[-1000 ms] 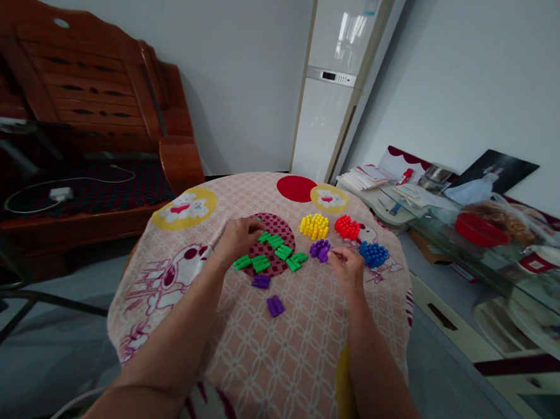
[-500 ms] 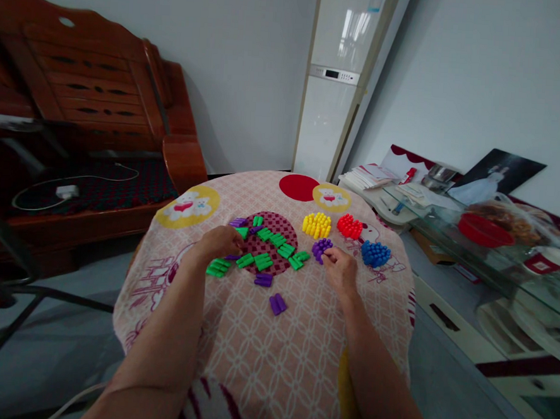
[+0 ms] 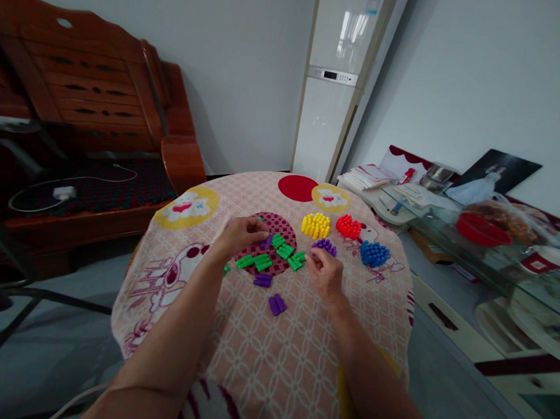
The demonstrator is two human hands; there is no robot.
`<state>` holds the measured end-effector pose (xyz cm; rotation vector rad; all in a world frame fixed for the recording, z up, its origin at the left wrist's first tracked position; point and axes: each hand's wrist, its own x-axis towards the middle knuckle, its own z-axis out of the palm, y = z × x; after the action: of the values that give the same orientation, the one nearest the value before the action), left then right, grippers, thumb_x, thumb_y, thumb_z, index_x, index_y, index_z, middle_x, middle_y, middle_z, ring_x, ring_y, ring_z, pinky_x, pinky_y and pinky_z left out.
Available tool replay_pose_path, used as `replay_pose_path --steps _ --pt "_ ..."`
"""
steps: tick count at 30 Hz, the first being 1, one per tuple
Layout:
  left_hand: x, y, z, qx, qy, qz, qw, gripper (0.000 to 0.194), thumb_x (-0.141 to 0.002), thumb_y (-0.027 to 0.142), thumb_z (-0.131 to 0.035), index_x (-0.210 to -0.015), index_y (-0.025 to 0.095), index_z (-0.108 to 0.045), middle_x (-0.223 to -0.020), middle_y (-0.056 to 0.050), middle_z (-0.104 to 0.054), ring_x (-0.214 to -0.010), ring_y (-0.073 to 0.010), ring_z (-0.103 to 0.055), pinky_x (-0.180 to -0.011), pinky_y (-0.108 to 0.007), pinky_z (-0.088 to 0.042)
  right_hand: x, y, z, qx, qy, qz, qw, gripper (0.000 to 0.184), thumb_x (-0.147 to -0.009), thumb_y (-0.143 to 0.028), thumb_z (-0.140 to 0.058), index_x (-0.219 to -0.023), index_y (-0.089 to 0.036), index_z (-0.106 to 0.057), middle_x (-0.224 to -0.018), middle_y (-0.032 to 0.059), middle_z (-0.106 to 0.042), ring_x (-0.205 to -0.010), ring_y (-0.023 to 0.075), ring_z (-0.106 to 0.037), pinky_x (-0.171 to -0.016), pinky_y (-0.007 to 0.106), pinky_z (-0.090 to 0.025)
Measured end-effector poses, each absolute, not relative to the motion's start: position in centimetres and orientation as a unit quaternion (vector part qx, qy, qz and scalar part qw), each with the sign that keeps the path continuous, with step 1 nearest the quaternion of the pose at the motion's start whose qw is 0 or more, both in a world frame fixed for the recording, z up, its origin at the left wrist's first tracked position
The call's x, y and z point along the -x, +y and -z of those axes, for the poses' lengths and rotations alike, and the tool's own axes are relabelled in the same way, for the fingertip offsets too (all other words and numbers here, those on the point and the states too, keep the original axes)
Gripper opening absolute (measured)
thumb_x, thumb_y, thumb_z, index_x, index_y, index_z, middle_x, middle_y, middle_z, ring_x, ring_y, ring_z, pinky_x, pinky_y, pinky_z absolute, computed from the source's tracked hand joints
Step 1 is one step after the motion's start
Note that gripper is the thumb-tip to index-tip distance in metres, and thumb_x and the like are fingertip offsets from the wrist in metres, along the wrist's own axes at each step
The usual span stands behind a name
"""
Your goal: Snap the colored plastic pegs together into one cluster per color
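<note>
My left hand (image 3: 245, 234) is closed in a pinch over the dark red circle on the tablecloth, with a small purple plastic piece (image 3: 266, 241) at its fingertips. Around it lie several ribbed green plastic pieces (image 3: 262, 261), some covered by the hand. My right hand (image 3: 325, 271) is also pinched, just right of a green piece (image 3: 296, 260); what its fingertips hold is too small to make out. Behind it sits a cluster of purple pegs (image 3: 326, 246), partly hidden. Two purple pieces, one farther (image 3: 262, 280) and one nearer (image 3: 277, 304), lie towards me.
Yellow pegs (image 3: 316, 225), red pegs (image 3: 348, 226) and blue pegs (image 3: 374, 254) stand in clusters on the round cloth-covered table (image 3: 252, 353). A glass-topped cabinet (image 3: 441, 245) with a red bowl (image 3: 483, 230) is at right. A wooden bench (image 3: 91, 103) stands left.
My left hand has moved right and slightly up, to the purple piece among the green ones. My right hand has moved left, away from the purple pegs towards the green pieces.
</note>
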<state>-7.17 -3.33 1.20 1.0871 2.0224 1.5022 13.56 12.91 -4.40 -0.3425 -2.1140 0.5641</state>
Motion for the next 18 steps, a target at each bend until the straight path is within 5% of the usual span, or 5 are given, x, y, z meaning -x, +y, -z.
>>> replay_pose_path --steps 6,13,18 --pt "3.8 -0.1 0.3 -0.36 0.681 -0.57 0.286 0.03 -0.063 0.042 -0.075 -0.07 0.015 -0.065 -0.058 0.002 -0.061 -0.049 -0.0094 -0.051 -0.048 -0.021 -0.041 -12.6 11.0 4.7 0.06 -0.896 -0.186 0.4 0.027 -0.091 -0.032 -0.059 -0.114 -0.02 -0.068 -0.086 0.0077 -0.073 -0.075 0.0184 -0.067 -0.074 0.029 -0.054" --pt "2.1 0.9 0.8 -0.35 0.662 -0.569 0.34 0.027 -0.066 0.037 -0.075 -0.064 0.014 -0.062 -0.053 0.003 -0.06 -0.046 -0.0094 -0.053 -0.047 -0.02 -0.042 -12.4 10.6 4.3 0.052 -0.89 -0.193 0.409 0.024 -0.095 -0.025 -0.049 -0.1 -0.02 -0.072 -0.087 0.0092 -0.073 -0.081 0.0201 -0.068 -0.078 0.031 -0.054" --pt "1.4 1.1 0.5 -0.36 0.656 -0.558 0.36 0.025 -0.072 0.038 -0.071 -0.067 0.014 -0.064 -0.057 0.002 -0.063 -0.048 -0.0099 -0.056 -0.049 -0.02 -0.044 -13.5 11.7 2.9 0.111 -0.836 -0.313 0.437 0.022 -0.087 -0.028 -0.053 -0.092 -0.019 -0.072 -0.077 0.0047 -0.072 -0.063 0.015 -0.064 -0.06 0.025 -0.052"
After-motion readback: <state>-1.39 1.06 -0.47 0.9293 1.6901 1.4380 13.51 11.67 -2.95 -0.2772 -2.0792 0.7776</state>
